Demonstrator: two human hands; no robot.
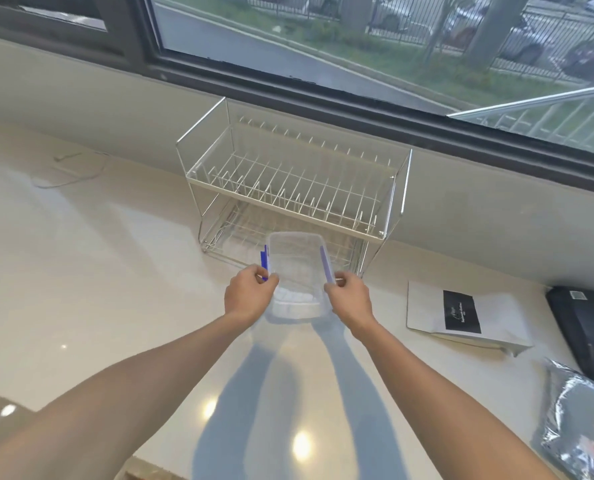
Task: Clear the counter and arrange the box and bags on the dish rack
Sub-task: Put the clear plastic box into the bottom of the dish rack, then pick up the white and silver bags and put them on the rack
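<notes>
A clear plastic box with blue side clips is held above the counter, just in front of the lower tier of the two-tier wire dish rack. My left hand grips its left side at the blue clip. My right hand grips its right side. Both tiers of the rack look empty. A white bag with a black label lies flat on the counter to the right. Beyond it lies a black bag, and a clear bag with dark contents lies at the right edge.
The pale glossy counter stretches to the left, with a thin white cord near the wall. A low ledge and a large dark-framed window run behind the rack.
</notes>
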